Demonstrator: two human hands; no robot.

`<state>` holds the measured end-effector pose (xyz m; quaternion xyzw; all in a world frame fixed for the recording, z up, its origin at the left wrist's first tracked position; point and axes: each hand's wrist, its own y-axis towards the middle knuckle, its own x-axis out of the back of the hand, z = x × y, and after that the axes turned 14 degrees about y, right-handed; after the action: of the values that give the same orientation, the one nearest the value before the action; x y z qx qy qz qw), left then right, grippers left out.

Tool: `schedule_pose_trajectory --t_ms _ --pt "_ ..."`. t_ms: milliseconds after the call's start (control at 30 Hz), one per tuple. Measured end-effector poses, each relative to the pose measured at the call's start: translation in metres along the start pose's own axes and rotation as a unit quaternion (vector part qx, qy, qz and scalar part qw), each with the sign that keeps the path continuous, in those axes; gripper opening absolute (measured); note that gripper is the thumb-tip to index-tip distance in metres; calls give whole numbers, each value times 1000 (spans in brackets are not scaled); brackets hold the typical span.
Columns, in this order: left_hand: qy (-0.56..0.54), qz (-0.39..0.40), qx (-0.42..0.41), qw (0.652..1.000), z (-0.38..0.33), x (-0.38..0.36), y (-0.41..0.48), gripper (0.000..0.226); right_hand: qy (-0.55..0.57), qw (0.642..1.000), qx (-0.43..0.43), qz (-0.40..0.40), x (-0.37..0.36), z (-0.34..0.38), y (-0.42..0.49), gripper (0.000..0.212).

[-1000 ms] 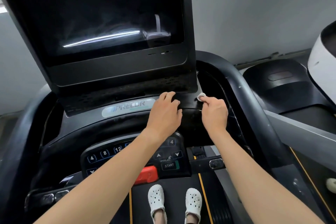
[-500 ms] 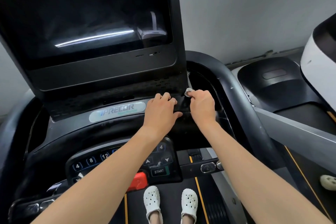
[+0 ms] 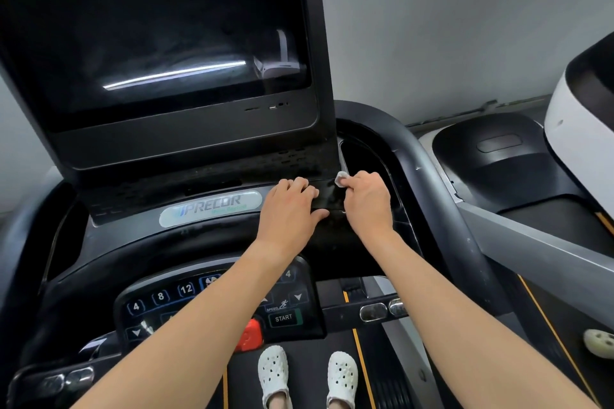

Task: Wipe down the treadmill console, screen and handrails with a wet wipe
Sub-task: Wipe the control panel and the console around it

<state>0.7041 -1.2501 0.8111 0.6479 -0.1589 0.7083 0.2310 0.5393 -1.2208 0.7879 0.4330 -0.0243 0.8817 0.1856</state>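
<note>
Right hand (image 3: 367, 201) with fingers clamped on a small wadded wet wipe (image 3: 341, 179), of which only a white tip shows past the knuckles, pressed to the right end of the console (image 3: 212, 236) ledge, just under the lower right corner of the screen (image 3: 166, 43) housing. Left hand (image 3: 290, 209) rests beside it on the same ledge, fingers loosely bent and close together, holding nothing. Probable hazards: the wipe is bunched so small that bare knuckles rather than cloth may drag over the glossy plastic and leave smears; moisture pushed into the perforated vent strip (image 3: 199, 183) or up toward the ports (image 3: 272, 106) below the screen could seep inside; the left forearm crosses above the keypad (image 3: 159, 299), and a dip could press the START button (image 3: 283, 318) while the person stands on the belt (image 3: 305, 359). The right handrail (image 3: 428, 183) lies just beside the wiping hand.
</note>
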Motion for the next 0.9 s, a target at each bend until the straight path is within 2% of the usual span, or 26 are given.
schedule_pose_trajectory --t_ms 167,300,367,467,533,567,667,733,800,900 --pt "-12 -3 5 1000 0 -2 0 51 39 997 57 31 3 -2 -28 28" --pt "-18 2 8 1000 -2 0 -1 51 20 994 106 -11 1 -3 -24 20" --pt "-21 5 10 1000 -3 2 -2 51 12 998 59 -9 0 -1 -9 16" --pt "-30 13 13 999 -5 4 -4 51 66 997 -29 -7 -5 -2 5 13" --pt "-36 19 14 999 -4 4 -5 52 71 996 -49 -8 -7 -3 1 13" --pt "-39 24 12 999 -3 4 -6 52 59 998 -30 -8 -5 -3 -5 13" --pt "-48 44 5 998 1 4 -7 53 37 994 101 -2 1 -3 -34 23" --pt "-54 52 5 997 3 6 -9 53 46 990 132 14 8 -4 -41 26" --pt "-60 49 17 997 4 8 -15 50 43 992 116 12 7 -5 -33 24" --pt "-52 29 62 996 6 8 -26 46 57 998 23 -2 -3 -5 -10 21"
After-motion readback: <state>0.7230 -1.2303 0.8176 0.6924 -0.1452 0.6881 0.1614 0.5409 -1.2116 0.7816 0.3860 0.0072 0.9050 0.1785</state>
